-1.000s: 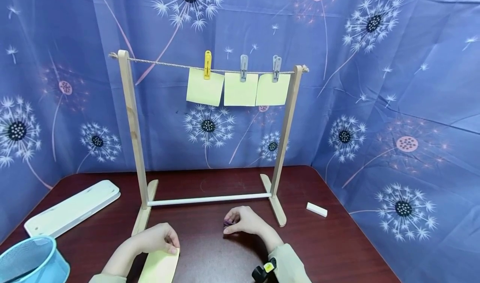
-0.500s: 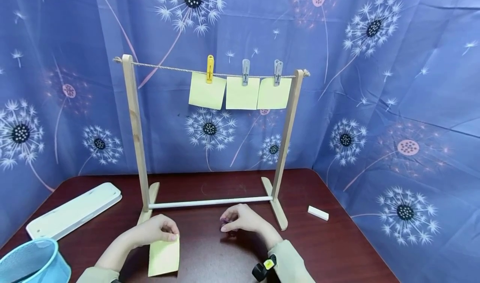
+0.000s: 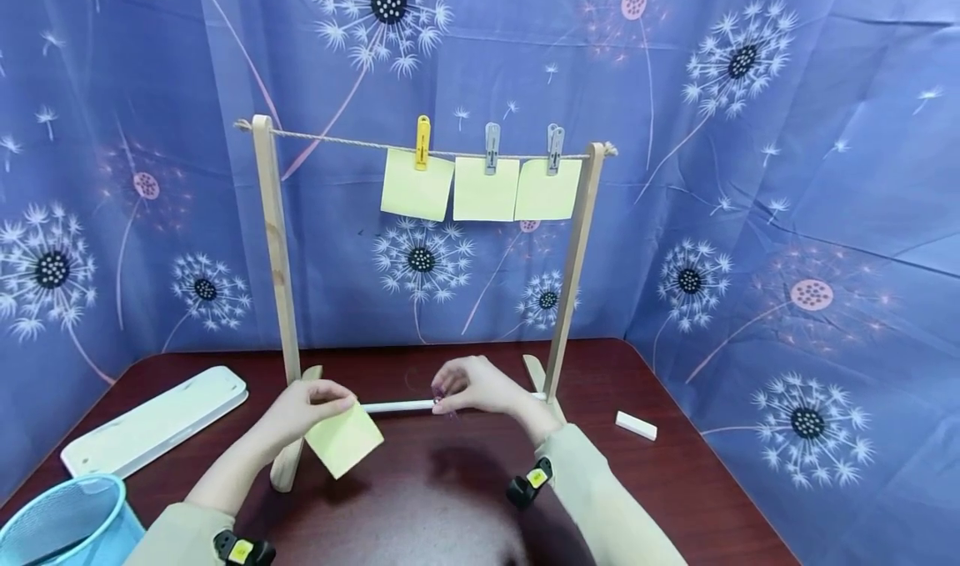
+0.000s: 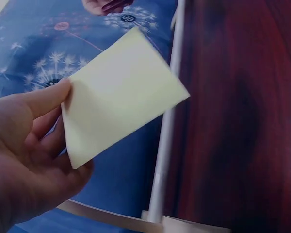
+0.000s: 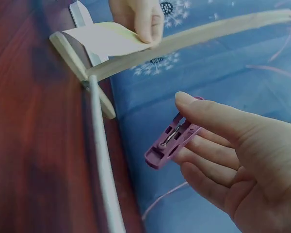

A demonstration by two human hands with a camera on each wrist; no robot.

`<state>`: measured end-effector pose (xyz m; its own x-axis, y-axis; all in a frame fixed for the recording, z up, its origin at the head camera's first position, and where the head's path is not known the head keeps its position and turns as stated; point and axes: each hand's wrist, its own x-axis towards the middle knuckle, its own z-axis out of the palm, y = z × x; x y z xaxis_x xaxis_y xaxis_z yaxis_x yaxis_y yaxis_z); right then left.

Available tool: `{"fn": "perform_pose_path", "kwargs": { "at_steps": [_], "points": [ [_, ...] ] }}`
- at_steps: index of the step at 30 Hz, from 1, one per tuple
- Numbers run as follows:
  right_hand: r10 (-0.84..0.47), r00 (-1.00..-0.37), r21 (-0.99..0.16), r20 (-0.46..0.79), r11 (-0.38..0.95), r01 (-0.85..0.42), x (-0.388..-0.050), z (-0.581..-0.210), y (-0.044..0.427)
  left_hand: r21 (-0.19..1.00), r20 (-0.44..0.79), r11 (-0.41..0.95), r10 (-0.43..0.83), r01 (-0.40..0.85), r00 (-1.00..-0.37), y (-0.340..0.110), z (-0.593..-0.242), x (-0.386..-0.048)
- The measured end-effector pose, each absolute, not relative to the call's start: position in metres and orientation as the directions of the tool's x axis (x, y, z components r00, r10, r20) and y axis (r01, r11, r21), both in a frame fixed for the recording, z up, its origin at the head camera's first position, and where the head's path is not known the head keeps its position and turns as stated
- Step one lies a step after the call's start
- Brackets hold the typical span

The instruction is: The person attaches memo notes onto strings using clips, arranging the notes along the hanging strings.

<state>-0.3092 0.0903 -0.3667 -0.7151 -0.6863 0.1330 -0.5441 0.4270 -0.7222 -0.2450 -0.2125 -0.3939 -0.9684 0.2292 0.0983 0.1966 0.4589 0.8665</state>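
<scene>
My left hand (image 3: 306,412) pinches a pale yellow paper sheet (image 3: 345,439) at one corner, holding it above the table in front of the frame's left post. In the left wrist view the sheet (image 4: 119,97) lies between thumb and fingers. My right hand (image 3: 480,389) holds a purple clothespin (image 5: 172,138) between thumb and fingers, in front of the white crossbar. On the rope (image 3: 330,139) hang three similar sheets; a yellow clothespin (image 3: 422,143) grips the left one, and grey clothespins (image 3: 491,147) are on the other two.
The wooden frame (image 3: 277,257) stands on the dark red table (image 3: 420,516). At the left lie a long white case (image 3: 153,420) and a blue mesh basket (image 3: 112,520). A small white block (image 3: 636,426) lies at the right. A patterned blue curtain (image 3: 337,299) hangs behind.
Both hands have risen and moved forward toward the frame. The paper in my left hand has come up off the table and tilted; the clothespin moved up with my right hand.
</scene>
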Motion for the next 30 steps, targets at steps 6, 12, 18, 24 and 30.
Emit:
{"fn": "perform_pose_path", "kwargs": {
  "at_steps": [6,12,18,24,30],
  "points": [
    [-0.693,-0.696,-0.675,0.189,0.424,-0.605,-0.310,-0.326,0.078,0.903,0.084,0.410,0.126,0.129,-0.988,-0.210,-0.362,-0.248],
    [-0.669,-0.677,-0.634,0.309,0.386,-0.671,-0.313,-0.280,0.060,0.849,0.157,0.496,0.089,0.181,-0.984,-0.214,-0.324,-0.252],
    [-0.664,-0.623,-0.570,0.415,0.344,-0.746,-0.317,-0.235,0.046,0.798,0.212,0.563,0.070,0.214,-0.975,-0.218,-0.292,-0.254],
    [-0.644,-0.563,-0.525,0.518,0.281,-0.804,-0.320,-0.193,0.034,0.751,0.298,0.605,0.043,0.262,-0.954,-0.219,-0.263,-0.261],
    [-0.607,-0.546,-0.540,0.577,0.218,-0.813,-0.322,-0.155,0.023,0.682,0.430,0.650,0.012,0.334,-0.903,-0.213,-0.232,-0.265]
  ]
}}
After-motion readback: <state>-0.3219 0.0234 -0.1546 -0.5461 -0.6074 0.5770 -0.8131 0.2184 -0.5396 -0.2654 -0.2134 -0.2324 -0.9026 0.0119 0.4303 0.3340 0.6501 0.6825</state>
